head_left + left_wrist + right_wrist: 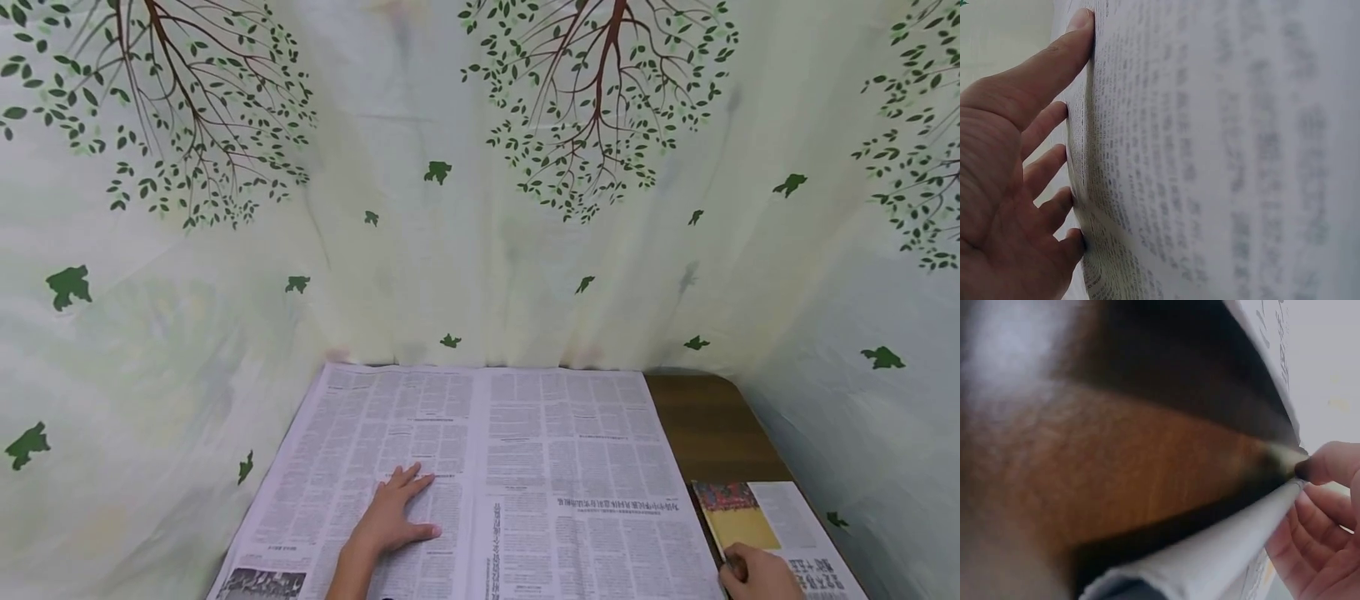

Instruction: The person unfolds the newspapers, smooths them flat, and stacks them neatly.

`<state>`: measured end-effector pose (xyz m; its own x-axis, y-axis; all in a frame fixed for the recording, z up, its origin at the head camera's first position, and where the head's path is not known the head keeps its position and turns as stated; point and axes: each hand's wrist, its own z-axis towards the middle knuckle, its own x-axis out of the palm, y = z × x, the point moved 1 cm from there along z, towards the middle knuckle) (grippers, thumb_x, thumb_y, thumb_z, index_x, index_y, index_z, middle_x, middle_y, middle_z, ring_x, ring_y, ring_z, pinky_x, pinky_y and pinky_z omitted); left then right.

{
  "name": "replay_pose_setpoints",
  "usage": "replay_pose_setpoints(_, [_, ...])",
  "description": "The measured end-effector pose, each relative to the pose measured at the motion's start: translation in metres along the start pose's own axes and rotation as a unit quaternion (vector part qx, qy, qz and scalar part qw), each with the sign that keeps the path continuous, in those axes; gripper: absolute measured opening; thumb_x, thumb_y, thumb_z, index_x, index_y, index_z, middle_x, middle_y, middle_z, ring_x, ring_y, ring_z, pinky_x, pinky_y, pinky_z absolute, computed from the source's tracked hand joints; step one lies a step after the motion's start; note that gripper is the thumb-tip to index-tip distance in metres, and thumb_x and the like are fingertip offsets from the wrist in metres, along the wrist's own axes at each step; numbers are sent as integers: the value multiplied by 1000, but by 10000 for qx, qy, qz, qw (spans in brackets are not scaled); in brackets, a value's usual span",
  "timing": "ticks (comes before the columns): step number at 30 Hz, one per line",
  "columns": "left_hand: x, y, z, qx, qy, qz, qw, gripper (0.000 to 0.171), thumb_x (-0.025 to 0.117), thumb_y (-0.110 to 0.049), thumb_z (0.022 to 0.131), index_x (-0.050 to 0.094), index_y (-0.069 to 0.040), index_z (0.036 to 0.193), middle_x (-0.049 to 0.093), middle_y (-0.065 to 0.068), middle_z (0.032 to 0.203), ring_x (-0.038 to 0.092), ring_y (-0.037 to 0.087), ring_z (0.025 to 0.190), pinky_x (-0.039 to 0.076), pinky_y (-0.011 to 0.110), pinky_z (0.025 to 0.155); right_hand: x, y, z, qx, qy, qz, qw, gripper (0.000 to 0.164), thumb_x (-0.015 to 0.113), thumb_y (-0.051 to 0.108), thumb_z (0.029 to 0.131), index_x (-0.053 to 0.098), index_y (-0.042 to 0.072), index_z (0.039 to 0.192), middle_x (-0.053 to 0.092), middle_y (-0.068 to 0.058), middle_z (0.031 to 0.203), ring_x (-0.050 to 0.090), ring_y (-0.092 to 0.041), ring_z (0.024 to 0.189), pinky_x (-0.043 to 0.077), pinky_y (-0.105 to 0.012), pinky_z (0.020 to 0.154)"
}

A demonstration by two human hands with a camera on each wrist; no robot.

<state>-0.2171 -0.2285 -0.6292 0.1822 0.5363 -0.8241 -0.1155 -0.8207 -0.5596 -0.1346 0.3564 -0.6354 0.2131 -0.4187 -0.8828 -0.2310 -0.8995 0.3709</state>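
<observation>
A large newspaper (600,450) lies spread out, its print upside down from here. My left hand (393,517) rests on its left page with fingers spread; in the left wrist view the thumb and fingertips touch the printed paper (1141,137). At the lower right lies a folded newspaper (787,517) with a red and yellow picture. My right hand (761,573) is at its left edge, fingers curled. In the right wrist view, thumb and fingers pinch a paper edge where a rolled white fold (1229,531) meets another sheet; part of the grip is hidden.
The brown wooden table (705,425) shows along the right side, beyond the folded newspaper. A pale curtain (517,308) printed with trees and green leaf or bird shapes hangs behind and on both sides, meeting the table's far edge.
</observation>
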Motion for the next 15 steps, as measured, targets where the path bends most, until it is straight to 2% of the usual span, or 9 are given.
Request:
replay_pose_setpoints(5, [1, 0, 0, -23, -35, -18, 10000, 99, 91, -60, 63, 59, -19, 147, 39, 14, 164, 22, 49, 154, 15, 72, 121, -7, 3, 1, -172, -377, 210, 9989, 21, 66, 13, 85, 72, -4, 95, 59, 3, 67, 50, -15, 61, 44, -35, 58])
replay_pose_setpoints(10, [1, 0, -1, -35, -77, -47, 10000, 98, 92, -59, 63, 59, -18, 146, 40, 14, 164, 23, 49, 154, 16, 71, 121, -14, 8, 1, -160, -565, 475, 9971, 33, 61, 15, 91, 70, -11, 109, 64, 3, 69, 52, -15, 57, 44, -34, 54])
replay_pose_setpoints(15, [0, -1, -1, -27, -62, 4, 10000, 98, 91, -60, 63, 60, -18, 146, 40, 14, 163, 24, 48, 154, 16, 71, 121, -19, 17, 5, -87, -761, 682, 9947, 39, 54, 18, 96, 66, -11, 120, 62, 2, 70, 49, -16, 58, 40, -33, 55])
